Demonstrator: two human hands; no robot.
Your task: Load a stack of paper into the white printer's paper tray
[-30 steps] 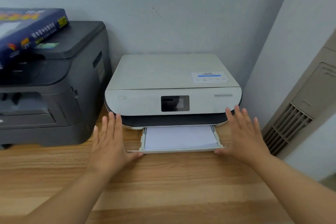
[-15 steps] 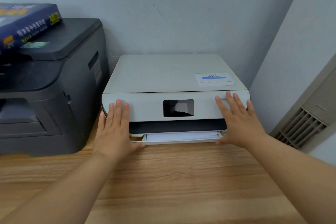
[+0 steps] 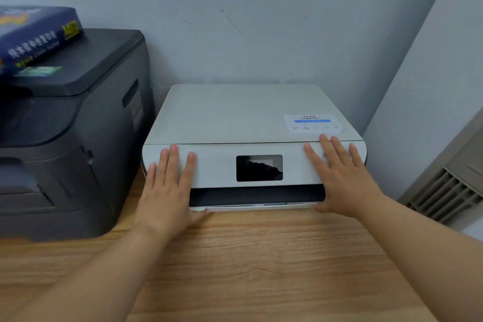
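Note:
The white printer [image 3: 235, 117] stands on the wooden table against the wall, a dark screen on its front panel. Its paper tray [image 3: 258, 207] sits pushed in, only a thin white front edge showing under the dark slot; the paper inside is hidden. My left hand [image 3: 167, 191] lies flat with fingers spread on the printer's front left, its thumb at the tray's left corner. My right hand [image 3: 339, 178] lies flat on the front right, thumb at the tray's right corner. Neither hand holds anything.
A dark grey printer [image 3: 68, 133] stands to the left, with a blue paper ream package [image 3: 34, 36] on top. A grey vented unit [image 3: 449, 191] is at the right. The wooden table [image 3: 261, 264] stretches toward me, and walls close in behind and to the right.
The tray, pulled out with white paper showing a second ago, has slid into the printer. Both hands moved forward with it and now rest on the printer's front.

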